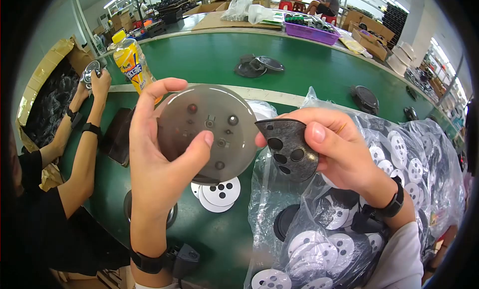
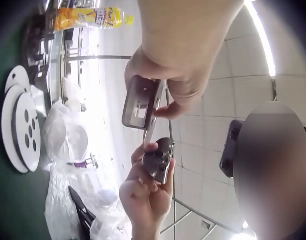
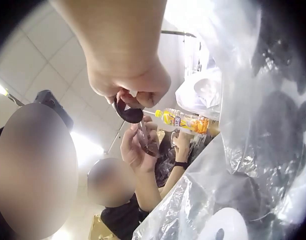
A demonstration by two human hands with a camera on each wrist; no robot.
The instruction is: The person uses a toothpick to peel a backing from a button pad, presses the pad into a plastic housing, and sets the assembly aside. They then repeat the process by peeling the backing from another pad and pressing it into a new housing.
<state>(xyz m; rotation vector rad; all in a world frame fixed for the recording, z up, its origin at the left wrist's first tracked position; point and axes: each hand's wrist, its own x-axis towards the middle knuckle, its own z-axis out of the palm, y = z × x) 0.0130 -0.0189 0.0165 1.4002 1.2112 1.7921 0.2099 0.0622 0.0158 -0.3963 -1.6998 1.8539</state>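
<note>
My left hand (image 1: 154, 169) grips a round, translucent grey plastic cover (image 1: 234, 139) by its edges, with the thumb lying across its face. Small posts and holes show in the cover. Beside it on the right, my right hand (image 1: 344, 149) pinches a thin black disc with round holes (image 1: 310, 162), which is bent into a curve. The disc's left corner comes close to the cover's right edge in the head view. In the left wrist view the cover (image 2: 138, 102) appears side-on above the curled black disc (image 2: 155, 162).
White discs with holes (image 1: 217, 201) lie stacked on the green table (image 1: 239, 244). A clear plastic bag (image 1: 269, 189) full of similar discs covers the right side. A yellow-capped bottle (image 1: 130, 62) stands at back left, near another person's hands (image 1: 100, 84). Dark round parts (image 1: 249, 67) lie farther back.
</note>
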